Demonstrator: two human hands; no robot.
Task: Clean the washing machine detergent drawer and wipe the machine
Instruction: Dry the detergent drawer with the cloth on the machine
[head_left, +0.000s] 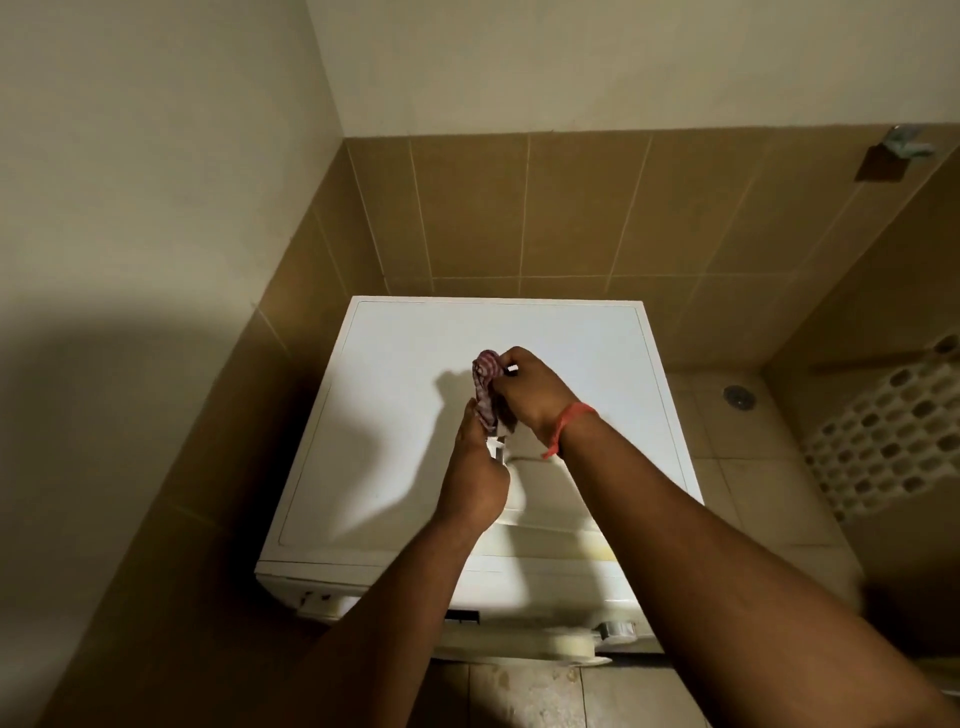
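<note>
Both hands pinch a striped cloth (485, 387) above the washer (395, 415): the right hand (530, 392) grips its bunched upper end, the left hand (475, 473) its lower end. The cloth's long axis runs from the person towards the tiled wall (571, 208).

Corner of a tiled washroom, dimly lit

Glossy tan ceramic wall tiles (571, 208) with pale grout lines cover the lower walls on the left, back and right, and a plain cream-painted upper wall (156, 156) rises above them. High on the right, a small metal wall fitting (906, 143) juts out over a dark brown square patch (878, 165). Beige floor tiles (753, 493) run along the right side, with a round metal floor drain (739, 397) set among them near the back wall. At the right edge stands a white plastic basket with honeycomb-shaped holes (883, 441). More worn, stained floor tiles show at the bottom of the view.
</note>
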